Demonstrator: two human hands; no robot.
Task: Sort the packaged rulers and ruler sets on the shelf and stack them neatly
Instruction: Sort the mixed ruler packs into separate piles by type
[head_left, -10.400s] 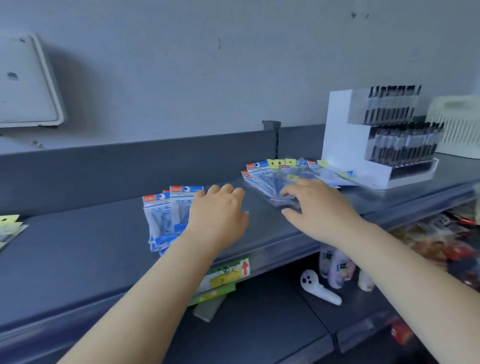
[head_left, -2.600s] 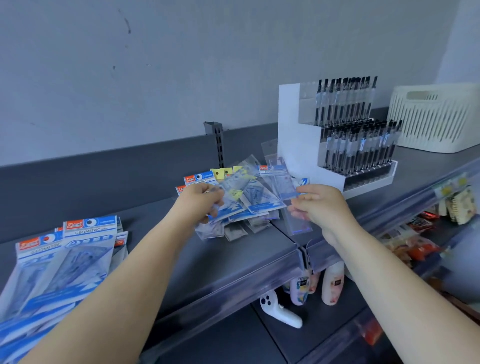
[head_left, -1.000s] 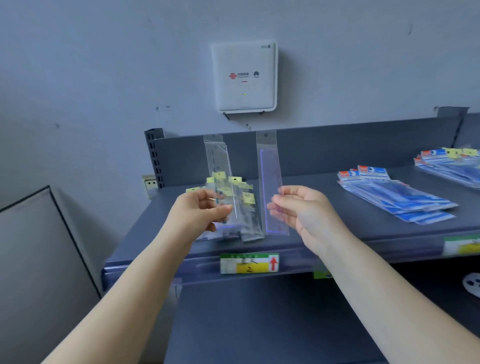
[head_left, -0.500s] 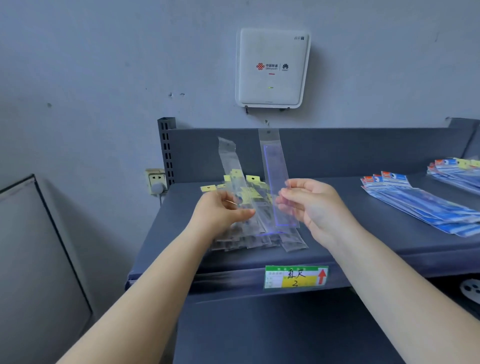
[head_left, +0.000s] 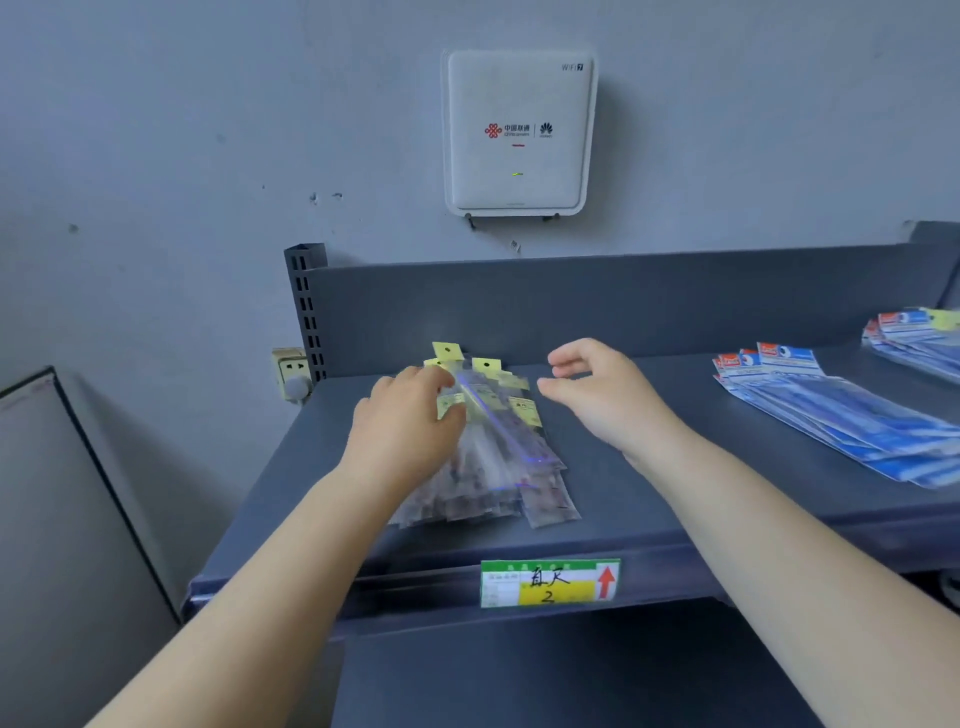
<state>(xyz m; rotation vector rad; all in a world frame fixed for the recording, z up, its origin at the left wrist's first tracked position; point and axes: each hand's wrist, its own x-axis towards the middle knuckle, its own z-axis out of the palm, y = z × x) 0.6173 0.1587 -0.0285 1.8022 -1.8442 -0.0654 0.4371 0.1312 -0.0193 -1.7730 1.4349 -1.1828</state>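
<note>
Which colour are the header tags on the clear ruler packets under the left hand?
Yellow header tags, seen in the head view.

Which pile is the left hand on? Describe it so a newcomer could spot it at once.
Start at the white wall box above the grey shelf. Straight below it, at the shelf's left end, lies the pile of clear ruler packs, with the left hand resting on it. Yellow hang tabs and see-through sleeves set it apart from the blue-printed ruler sets to the right.
</note>
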